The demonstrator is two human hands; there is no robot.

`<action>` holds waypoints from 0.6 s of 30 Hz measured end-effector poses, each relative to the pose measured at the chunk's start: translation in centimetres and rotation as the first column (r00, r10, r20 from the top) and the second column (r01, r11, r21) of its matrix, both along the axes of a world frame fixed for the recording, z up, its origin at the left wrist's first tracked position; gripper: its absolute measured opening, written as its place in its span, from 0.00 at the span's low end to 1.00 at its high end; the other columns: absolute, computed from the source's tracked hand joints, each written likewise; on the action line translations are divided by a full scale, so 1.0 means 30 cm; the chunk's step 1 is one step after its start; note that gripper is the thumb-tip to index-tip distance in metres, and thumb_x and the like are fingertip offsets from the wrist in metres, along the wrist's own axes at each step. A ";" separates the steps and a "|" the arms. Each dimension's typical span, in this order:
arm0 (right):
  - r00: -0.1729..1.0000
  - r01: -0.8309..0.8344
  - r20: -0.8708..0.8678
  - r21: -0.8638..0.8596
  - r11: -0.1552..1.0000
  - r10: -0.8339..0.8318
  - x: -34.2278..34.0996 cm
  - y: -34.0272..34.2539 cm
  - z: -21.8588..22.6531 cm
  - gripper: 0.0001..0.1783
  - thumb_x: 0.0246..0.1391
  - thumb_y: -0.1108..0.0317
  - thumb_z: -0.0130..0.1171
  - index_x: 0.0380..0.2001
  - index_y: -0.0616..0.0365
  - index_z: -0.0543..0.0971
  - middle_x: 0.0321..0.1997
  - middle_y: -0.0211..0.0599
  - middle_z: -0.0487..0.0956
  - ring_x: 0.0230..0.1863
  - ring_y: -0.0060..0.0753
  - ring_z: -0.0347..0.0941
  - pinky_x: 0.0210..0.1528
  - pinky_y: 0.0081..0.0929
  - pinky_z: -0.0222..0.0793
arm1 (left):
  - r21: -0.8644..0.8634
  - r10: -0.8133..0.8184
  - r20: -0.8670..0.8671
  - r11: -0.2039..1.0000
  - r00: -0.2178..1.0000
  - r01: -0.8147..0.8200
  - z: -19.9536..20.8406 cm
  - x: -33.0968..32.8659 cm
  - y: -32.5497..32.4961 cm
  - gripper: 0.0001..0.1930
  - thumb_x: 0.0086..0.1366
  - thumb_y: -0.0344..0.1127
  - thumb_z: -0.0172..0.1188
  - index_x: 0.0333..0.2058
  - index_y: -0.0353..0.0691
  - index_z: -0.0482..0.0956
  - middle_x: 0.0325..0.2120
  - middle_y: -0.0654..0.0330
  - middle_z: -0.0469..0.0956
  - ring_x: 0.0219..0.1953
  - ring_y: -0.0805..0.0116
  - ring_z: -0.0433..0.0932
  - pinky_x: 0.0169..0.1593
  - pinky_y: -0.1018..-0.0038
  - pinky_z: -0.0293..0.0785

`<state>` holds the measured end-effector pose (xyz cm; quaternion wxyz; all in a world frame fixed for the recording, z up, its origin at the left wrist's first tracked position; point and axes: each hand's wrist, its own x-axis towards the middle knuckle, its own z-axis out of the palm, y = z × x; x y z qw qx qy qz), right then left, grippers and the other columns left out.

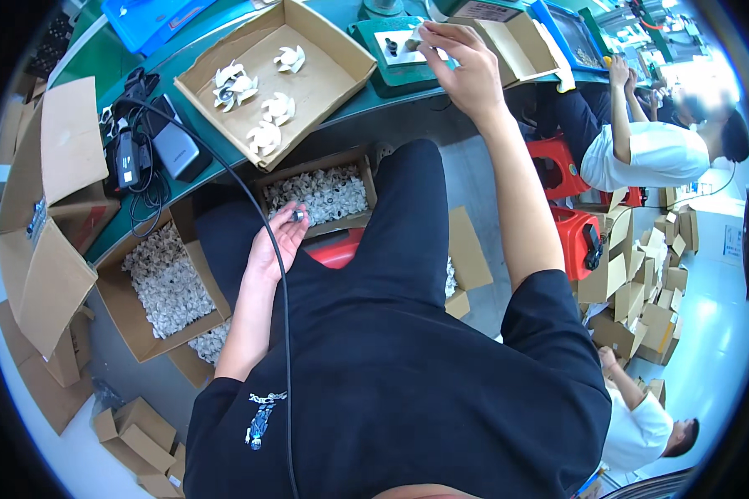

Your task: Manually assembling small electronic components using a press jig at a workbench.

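My left hand is low over my lap, palm up, its fingers curled round a small dark metal ring. At the bench's edge, my right hand reaches over a green fixture with a white plate on top. A short dark post stands on that plate. The right fingers are bent together beside it; something whitish shows among them, too covered to name. Left of the fixture, a shallow cardboard tray holds several white bladed fan wheels.
Under the bench stand cardboard boxes full of small white parts. A black cable hangs across my front from a power bank. Another open carton lies right of the fixture. Co-workers sit at right, near red stools.
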<state>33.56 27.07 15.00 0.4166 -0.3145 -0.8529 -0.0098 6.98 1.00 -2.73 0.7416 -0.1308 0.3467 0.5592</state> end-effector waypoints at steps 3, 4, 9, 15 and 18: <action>0.990 -0.109 -0.103 -0.085 0.990 0.100 -0.011 0.022 -0.012 0.08 0.50 0.71 0.61 0.35 0.60 0.84 0.37 0.34 0.83 0.41 0.32 0.78 0.46 0.27 0.73 | 0.036 -0.010 -0.024 0.999 1.000 0.011 0.013 -0.006 0.000 0.11 0.65 0.27 0.56 0.45 0.32 0.74 0.41 0.49 0.79 0.42 0.62 0.80 0.50 0.71 0.79; 0.942 -0.064 -0.335 -0.262 0.963 -0.029 0.008 0.066 -0.024 0.09 0.50 0.71 0.59 0.34 0.63 0.83 0.36 0.35 0.83 0.39 0.29 0.78 0.45 0.25 0.72 | 0.050 -0.011 -0.036 0.999 0.999 0.013 0.026 0.000 -0.002 0.11 0.65 0.27 0.56 0.45 0.32 0.74 0.41 0.49 0.79 0.42 0.63 0.80 0.50 0.71 0.79; 0.923 0.185 -0.221 -0.465 0.866 -0.316 0.126 0.370 -0.174 0.11 0.49 0.71 0.58 0.35 0.67 0.81 0.31 0.36 0.82 0.34 0.25 0.77 0.39 0.23 0.71 | 0.073 -0.063 -0.072 0.995 0.995 0.068 0.093 0.028 0.023 0.11 0.65 0.28 0.56 0.45 0.31 0.74 0.42 0.48 0.78 0.43 0.63 0.80 0.49 0.72 0.80; 0.914 -0.069 -0.355 -0.618 0.783 -0.199 0.037 0.293 -0.150 0.09 0.55 0.74 0.53 0.31 0.71 0.78 0.36 0.35 0.80 0.35 0.24 0.73 0.42 0.26 0.68 | 0.085 0.000 -0.078 0.996 0.997 0.006 0.077 0.054 -0.047 0.12 0.65 0.29 0.56 0.46 0.32 0.73 0.42 0.49 0.78 0.43 0.63 0.80 0.50 0.72 0.79; 0.796 -0.346 -0.603 -0.520 0.781 -0.049 0.017 0.199 -0.145 0.09 0.53 0.73 0.57 0.34 0.69 0.79 0.37 0.35 0.80 0.37 0.25 0.74 0.43 0.25 0.68 | 0.105 -0.012 -0.086 0.994 0.996 0.021 0.107 0.076 -0.059 0.12 0.66 0.29 0.55 0.47 0.32 0.73 0.42 0.49 0.78 0.44 0.62 0.80 0.51 0.71 0.78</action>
